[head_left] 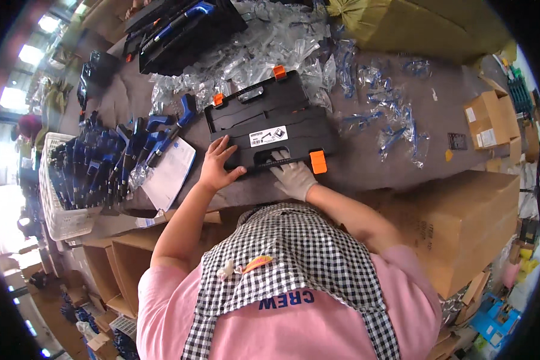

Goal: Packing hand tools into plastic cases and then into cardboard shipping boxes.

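A black plastic tool case (pixel 315 135) with orange latches and a white label lies on the table before me. Behind its labelled part is another black case part (pixel 291 96) with its own handle and two orange latches; I cannot tell whether both belong to one case. My left hand (pixel 218 166), bare, rests at the case's left front corner, fingers and thumb apart. In a pale glove, my right hand (pixel 294 180) has its fingers in the front handle opening, gripping the case there; the fingertips are partly hidden.
At left, a white plastic crate (pixel 53 219) holds many blue-and-black pistol-grip tools (pixel 90 165); a white sheet (pixel 173 174) lies beside it. Clear plastic bags (pixel 246 51) cover the back. An open black case (pixel 192 36) stands far left. Bagged blue parts (pixel 393 114) and cardboard boxes (pixel 462 222) are right.
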`<action>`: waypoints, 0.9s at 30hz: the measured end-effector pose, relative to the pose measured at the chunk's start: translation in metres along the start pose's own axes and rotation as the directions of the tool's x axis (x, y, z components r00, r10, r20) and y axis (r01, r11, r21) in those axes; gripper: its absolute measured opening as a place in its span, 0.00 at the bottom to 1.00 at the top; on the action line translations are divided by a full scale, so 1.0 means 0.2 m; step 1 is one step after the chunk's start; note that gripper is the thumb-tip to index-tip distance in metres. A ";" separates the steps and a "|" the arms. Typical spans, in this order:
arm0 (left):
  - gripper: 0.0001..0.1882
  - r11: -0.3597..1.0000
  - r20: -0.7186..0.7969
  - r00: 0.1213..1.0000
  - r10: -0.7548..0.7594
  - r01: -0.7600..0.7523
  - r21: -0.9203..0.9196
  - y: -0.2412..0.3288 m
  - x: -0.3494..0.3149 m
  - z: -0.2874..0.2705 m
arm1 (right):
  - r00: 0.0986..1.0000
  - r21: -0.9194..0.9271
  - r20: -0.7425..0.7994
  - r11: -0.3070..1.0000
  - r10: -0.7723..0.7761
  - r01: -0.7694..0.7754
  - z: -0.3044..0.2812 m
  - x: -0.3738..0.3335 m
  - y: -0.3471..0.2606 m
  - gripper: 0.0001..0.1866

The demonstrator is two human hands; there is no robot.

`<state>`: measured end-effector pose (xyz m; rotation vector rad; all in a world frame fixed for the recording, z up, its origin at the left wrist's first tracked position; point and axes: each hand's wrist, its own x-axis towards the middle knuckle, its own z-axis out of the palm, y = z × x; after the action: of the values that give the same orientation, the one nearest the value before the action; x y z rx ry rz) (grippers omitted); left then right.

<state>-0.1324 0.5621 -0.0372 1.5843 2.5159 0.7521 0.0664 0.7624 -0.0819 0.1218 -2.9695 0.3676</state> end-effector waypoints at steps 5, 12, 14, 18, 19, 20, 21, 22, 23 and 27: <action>0.38 0.999 0.012 1.000 -0.020 0.021 -0.030 -0.01 0.01 0.00 | 0.968 0.193 0.196 0.962 0.153 -0.191 0.01 0.16 -0.03 0.30; 0.37 0.999 -0.062 0.997 -0.035 0.034 -0.008 0.01 0.01 0.01 | 0.888 0.162 0.367 0.921 0.278 -0.355 0.01 0.27 -0.05 0.28; 0.37 1.000 -0.058 0.998 -0.028 0.028 -0.007 0.00 0.01 0.01 | 0.877 0.156 0.377 0.913 0.298 -0.377 0.05 0.28 -0.04 0.28; 0.36 1.000 -0.074 0.997 -0.029 0.028 -0.007 0.00 0.00 0.01 | 0.886 0.162 0.360 0.916 0.291 -0.366 0.05 0.26 -0.04 0.28; 0.36 0.999 -0.070 0.997 -0.031 0.031 -0.009 0.00 0.00 0.01 | 0.889 0.207 0.311 0.889 0.336 -0.409 0.04 0.25 -0.04 0.28; 0.36 0.999 -0.071 0.997 -0.039 0.037 -0.018 0.00 -0.01 0.01 | 0.887 0.209 0.315 0.888 0.336 -0.411 0.06 0.25 -0.04 0.28; 0.36 0.999 -0.074 0.996 -0.040 0.039 -0.025 0.00 0.00 0.01 | 0.889 0.181 0.280 0.890 0.362 -0.419 0.06 0.25 -0.04 0.27; 0.36 0.999 -0.071 0.997 -0.038 0.036 -0.025 0.00 0.00 0.01 | 0.890 0.154 0.245 0.891 0.385 -0.428 0.07 0.24 -0.05 0.25; 0.36 0.999 -0.069 0.997 -0.046 0.045 -0.018 0.00 0.00 0.02 | 0.889 0.155 0.245 0.889 0.388 -0.430 0.07 0.25 -0.03 0.25; 0.36 0.999 -0.068 0.997 -0.039 0.039 0.005 0.02 -0.01 0.03 | 0.846 0.118 0.484 0.941 0.225 -0.318 0.00 0.35 -0.02 0.21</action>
<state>-0.1274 0.5638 -0.0408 1.5324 2.5902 0.8074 -0.0025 0.7542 -0.0706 -0.2345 -3.4259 0.7666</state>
